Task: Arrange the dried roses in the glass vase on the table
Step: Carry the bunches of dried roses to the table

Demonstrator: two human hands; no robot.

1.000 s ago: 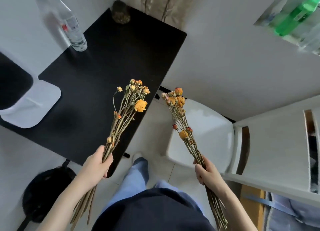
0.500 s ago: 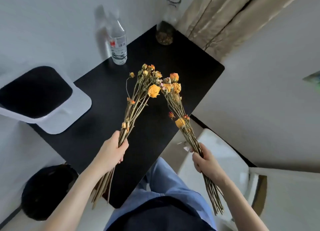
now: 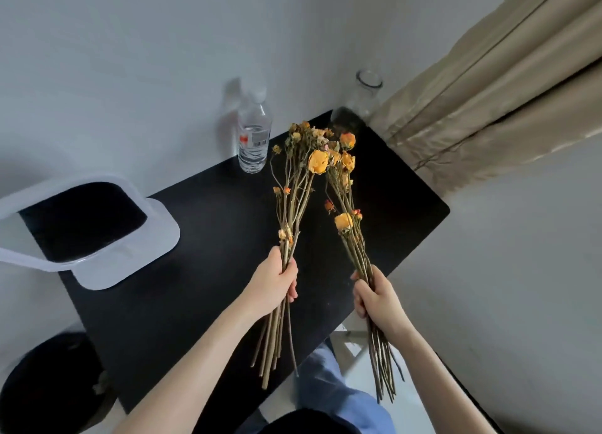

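Observation:
My left hand point(image 3: 276, 282) grips one bunch of dried roses point(image 3: 301, 179) by the stems, heads pointing away from me. My right hand point(image 3: 374, 298) grips a second bunch of dried roses point(image 3: 345, 202) the same way. The orange and yellow flower heads of both bunches meet above the black table point(image 3: 202, 271). A clear glass vase point(image 3: 365, 96) with dark filling at its bottom stands at the table's far corner, just beyond the flower heads. Long bare stems hang below both hands.
A plastic water bottle point(image 3: 254, 137) stands at the table's far edge by the wall. A white-framed dark object point(image 3: 97, 235) sits on the table's left. Beige curtains point(image 3: 488, 101) hang at the right. A black bin point(image 3: 45, 388) is on the floor at lower left.
Both bunches have come forward over the table and closer together, their heads now touching. The view has swung up, bringing the vase and curtains into sight.

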